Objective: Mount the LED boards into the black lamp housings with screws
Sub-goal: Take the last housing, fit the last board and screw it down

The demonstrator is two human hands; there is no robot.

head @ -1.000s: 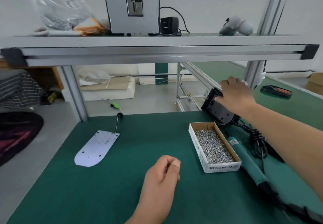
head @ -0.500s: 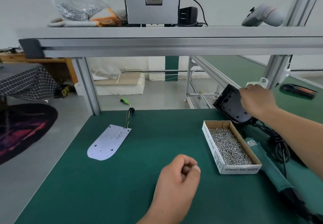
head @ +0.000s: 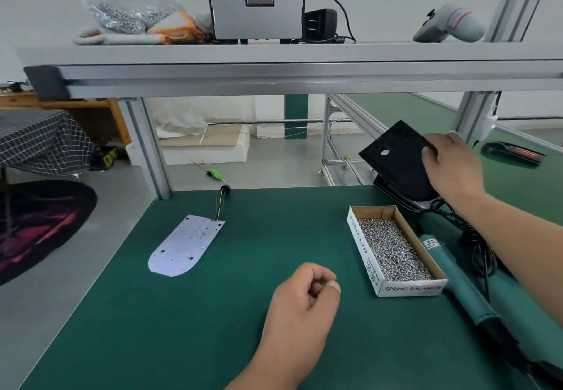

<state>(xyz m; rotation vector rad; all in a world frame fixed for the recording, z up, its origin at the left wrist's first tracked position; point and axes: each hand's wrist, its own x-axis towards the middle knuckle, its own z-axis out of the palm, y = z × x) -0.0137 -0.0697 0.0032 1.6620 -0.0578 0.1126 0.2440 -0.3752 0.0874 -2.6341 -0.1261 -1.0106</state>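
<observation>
Early in the job, by the look of it: fetching a housing, nothing yet screwed. Underneath everything, the green bench mat (head: 243, 322). At 2 o'clock, over the mat's far right corner, the black lamp housing (head: 396, 161), tilted up on edge, a face with a small hole toward the camera, held clear of a second dark piece beneath it, too hidden to name. At 10 o'clock, well apart from the housing, the LED board (head: 185, 245), flat on the mat, wires (head: 218, 208) trailing toward 12. At 4 o'clock, the open cardboard box (head: 411, 288) filled with screws (head: 393, 249), and the teal electric screwdriver (head: 457, 280) lying just beside it on the right. Calls next, probably, for carrying the housing to the middle of the mat, setting it open side up, then seating the board inside with the wires fed through before reaching for any screw; some risk of a snag on the black cord (head: 478, 246) coiled under the forearm. Right hand (head: 451, 167) at 2 o'clock, arm stretched forward above the screwdriver, fingers curled over the housing's right edge and gripping it, thumb hidden. Left hand (head: 301, 307) at 6 o'clock, low over the mat, curled into a loose fist, thumb against the forefinger; impossible to tell whether pinching something small or holding nothing.
</observation>
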